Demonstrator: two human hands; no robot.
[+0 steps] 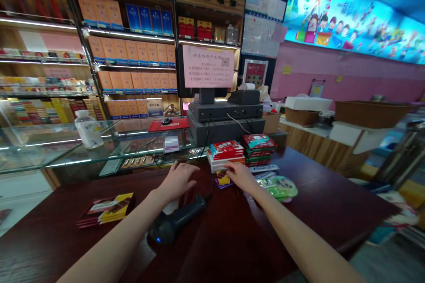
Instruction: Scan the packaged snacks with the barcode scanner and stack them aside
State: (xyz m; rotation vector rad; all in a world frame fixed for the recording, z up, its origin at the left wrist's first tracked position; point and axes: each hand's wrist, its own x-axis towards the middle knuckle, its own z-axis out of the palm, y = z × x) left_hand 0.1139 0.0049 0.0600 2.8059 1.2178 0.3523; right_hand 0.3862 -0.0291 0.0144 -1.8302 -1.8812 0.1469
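Note:
My right hand has its fingers curled at the edge of a yellow and brown chocolate bar, which lies low in front of a stack of red and white packets. My left hand hovers over the dark tabletop with fingers stretched and apart, holding nothing. Below it lies a black barcode scanner with a small blue light. To the left, several yellow and dark red chocolate bars rest in a fanned stack. Beside my right wrist sits a green cartoon-shaped package.
Behind the packets stands a dark cash register with a pink notice on its screen. More red and green packets are piled beside it. A plastic bottle stands on the glass counter. Shelves of boxed goods line the wall.

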